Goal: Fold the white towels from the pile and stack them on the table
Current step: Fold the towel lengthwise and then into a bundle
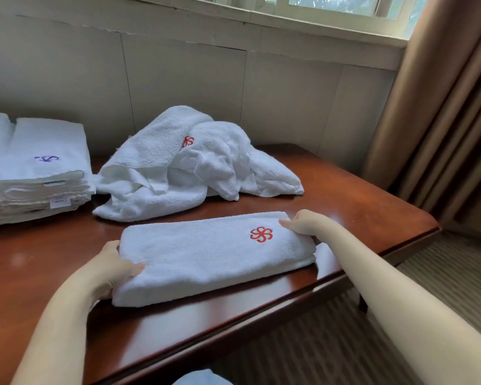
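We've the folded towel (206, 254) near the table (39, 273) front edge, L hand (114, 269) & R hand (303, 222) each clamped on a short end. Soft, thick, light, floppy, we reckon: lift by both ends w/ fingers under, or it sags.

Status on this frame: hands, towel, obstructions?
Left hand and right hand grip folded towel by its ends. Loose pile behind it. Finished stack far left, path open.

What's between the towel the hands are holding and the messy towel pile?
Only a narrow strip of bare table separates the folded towel from the pile, seen in the head view.
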